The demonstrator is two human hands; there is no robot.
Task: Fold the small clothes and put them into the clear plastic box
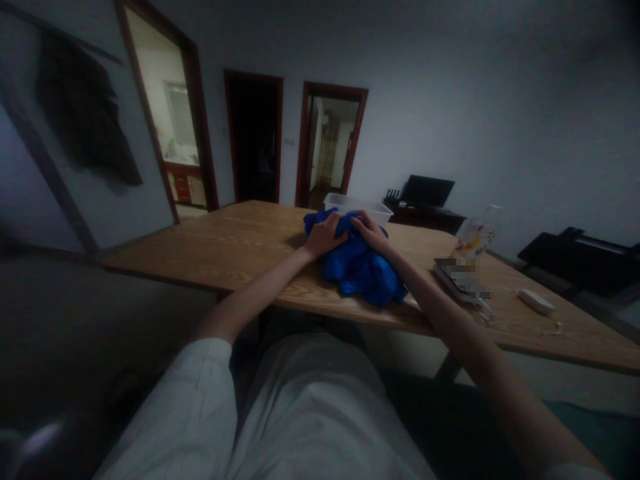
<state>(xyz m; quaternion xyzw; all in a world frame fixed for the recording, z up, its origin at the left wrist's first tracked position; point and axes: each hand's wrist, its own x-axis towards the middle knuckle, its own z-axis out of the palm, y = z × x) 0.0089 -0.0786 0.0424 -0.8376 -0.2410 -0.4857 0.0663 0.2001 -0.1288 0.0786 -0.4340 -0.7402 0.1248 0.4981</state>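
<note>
A crumpled piece of bright blue cloth (355,270) lies bunched on the wooden table, one end of it close to the front edge. Its kind cannot be made out in this heap. My left hand (325,236) is closed on the upper left of the bundle, thumb toward the middle. On the upper right, my right hand (369,231) grips the same fabric with bent fingers. Just behind both hands stands a clear plastic bin (360,203), partly hidden by the cloth.
The wooden table (220,243) stretches to both sides. On its right are a clear bottle (477,233) with a colourful pattern, a flat dark-topped item (460,280) and a white case (536,301) with a cord. A monitor (427,191) stands against the far wall.
</note>
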